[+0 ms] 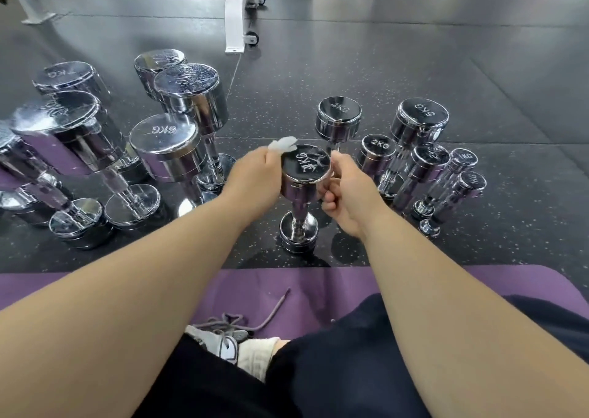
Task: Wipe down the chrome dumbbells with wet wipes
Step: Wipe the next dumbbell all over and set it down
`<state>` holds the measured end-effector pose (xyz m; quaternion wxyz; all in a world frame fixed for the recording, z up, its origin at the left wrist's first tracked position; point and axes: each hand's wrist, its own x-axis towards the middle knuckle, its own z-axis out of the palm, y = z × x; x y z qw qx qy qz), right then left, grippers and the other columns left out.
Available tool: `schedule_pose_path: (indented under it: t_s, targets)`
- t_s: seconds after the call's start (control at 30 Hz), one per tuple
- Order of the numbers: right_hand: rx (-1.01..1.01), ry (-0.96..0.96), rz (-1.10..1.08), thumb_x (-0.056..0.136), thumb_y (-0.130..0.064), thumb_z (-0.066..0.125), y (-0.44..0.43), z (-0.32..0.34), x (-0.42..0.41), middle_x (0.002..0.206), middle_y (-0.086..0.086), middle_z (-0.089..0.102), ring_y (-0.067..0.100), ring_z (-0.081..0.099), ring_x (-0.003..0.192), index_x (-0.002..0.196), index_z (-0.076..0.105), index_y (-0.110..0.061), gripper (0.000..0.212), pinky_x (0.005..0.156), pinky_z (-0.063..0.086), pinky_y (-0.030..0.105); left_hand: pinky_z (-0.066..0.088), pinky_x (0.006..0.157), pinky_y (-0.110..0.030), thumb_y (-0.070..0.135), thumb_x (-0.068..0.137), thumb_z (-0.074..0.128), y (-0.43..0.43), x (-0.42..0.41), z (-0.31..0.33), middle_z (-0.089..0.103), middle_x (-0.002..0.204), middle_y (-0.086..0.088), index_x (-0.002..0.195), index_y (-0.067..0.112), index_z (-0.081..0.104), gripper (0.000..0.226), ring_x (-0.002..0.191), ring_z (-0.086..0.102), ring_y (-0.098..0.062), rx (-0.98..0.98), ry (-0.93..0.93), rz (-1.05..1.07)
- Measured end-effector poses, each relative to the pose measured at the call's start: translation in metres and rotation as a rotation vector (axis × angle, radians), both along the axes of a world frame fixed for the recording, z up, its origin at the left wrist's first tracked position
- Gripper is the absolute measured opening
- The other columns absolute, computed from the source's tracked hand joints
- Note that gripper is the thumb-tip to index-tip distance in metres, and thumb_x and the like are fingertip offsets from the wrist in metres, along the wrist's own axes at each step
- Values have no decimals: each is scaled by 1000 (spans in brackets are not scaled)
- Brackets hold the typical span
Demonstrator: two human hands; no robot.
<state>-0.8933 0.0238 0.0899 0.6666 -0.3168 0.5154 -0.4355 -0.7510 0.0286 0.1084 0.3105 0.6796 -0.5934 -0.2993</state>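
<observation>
We are working on the 3KG dumbbell (pixel 305 169), which is standing upright on its lower head on the speckled rubber floor (pixel 318 76), just beyond the front edge of the purple mat (pixel 312 285). Our right hand (pixel 349 191) is gripping the upper head from its right side, with the fingers (pixel 328 205) curled against the chrome wall. Our left hand (pixel 255 175) is sitting just left of that head. Its fingers are closed together and pinching a crumpled wet wipe (pixel 282 145), which is touching the far-left rim of the stamped top face.

Directly behind, a 4KG dumbbell (pixel 338 119) is standing on end, near but apart. On the right a tight cluster is crowding in. A 2KG dumbbell (pixel 376 154) is standing just beside our right hand, with a 5KG dumbbell (pixel 419 121) behind it. Further right are a second 2KG dumbbell (pixel 427 162) and a pair of 1KG dumbbells (pixel 463 160).

On the left, a 6KG dumbbell (pixel 162 143) is standing near our left forearm, with heavier chrome dumbbells (pixel 63 124) packed behind and beside it.

A narrow strip of bare floor is lying between the 3KG dumbbell's base and the mat edge. Beyond the rows, the floor is opening wide toward a white bench frame (pixel 236 12).

On the mat, a grey shoe (pixel 220 344) with loose laces is showing between our legs.
</observation>
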Motion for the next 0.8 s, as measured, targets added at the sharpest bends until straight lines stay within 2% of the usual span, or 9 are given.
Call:
schedule_pose_path:
  t_s: [0.07,0.1,0.17,0.3,0.43,0.57,0.63,0.73,0.8]
  targets:
    - [19,-21,-14,101,-39,47,2,-1,2,54,-4,48,5,35,46,83,51,-20,27,46,27,17,42,88,-35,20,104,28,7,5,-2,61,125,-12,123,13,59,37,108,55,-26,-188,-383,-87]
    - [19,-24,-18,101,-38,47,3,-1,4,55,-4,49,5,36,45,83,53,-19,27,45,27,17,33,108,-33,21,105,28,12,7,-5,49,145,-10,139,12,49,42,132,44,-25,-266,-451,-155]
    - [11,-24,-26,101,-37,47,4,-1,5,53,-6,48,5,36,45,83,56,-19,28,43,27,16,4,120,-28,27,105,24,22,7,-7,23,161,-6,152,12,31,50,151,13,-20,-384,-506,-350]
    - [0,-48,-39,101,-33,47,5,-2,3,48,-10,46,6,32,47,75,59,-21,32,49,26,20,-6,121,-39,37,105,11,9,-20,1,8,164,-2,156,14,16,56,151,-1,-17,-228,-623,-438]
    - [40,-78,-49,103,-36,45,3,-2,5,48,-8,51,6,35,48,96,61,-20,24,46,27,17,-2,121,-48,26,106,16,-18,-19,17,6,165,-5,156,13,11,52,152,2,-20,-20,-676,-323]
    - [72,-78,-70,102,-37,45,-2,-5,3,49,-6,47,6,32,45,90,59,-18,26,42,24,16,16,118,-33,13,104,28,18,-8,13,29,159,-4,154,21,22,51,148,22,-20,-218,-561,-367]
    - [84,-115,-94,101,-33,48,-1,-6,4,46,-7,45,6,34,42,87,60,-18,24,45,27,18,38,95,-33,4,98,35,22,-21,19,48,143,-2,148,31,29,57,124,48,-24,-226,-452,-433]
    - [55,-87,-82,98,-32,51,0,-2,0,43,-9,43,5,36,40,86,63,-20,21,48,27,19,46,82,-30,-1,89,39,5,-37,26,52,128,-1,123,27,39,45,105,57,-19,-240,-246,-369]
    - [8,25,-80,96,-34,52,1,5,-5,46,-8,45,6,39,44,89,66,-20,21,48,28,20,40,75,-10,1,88,50,-3,-34,21,47,115,0,108,25,40,33,96,53,-13,-283,-117,-199]
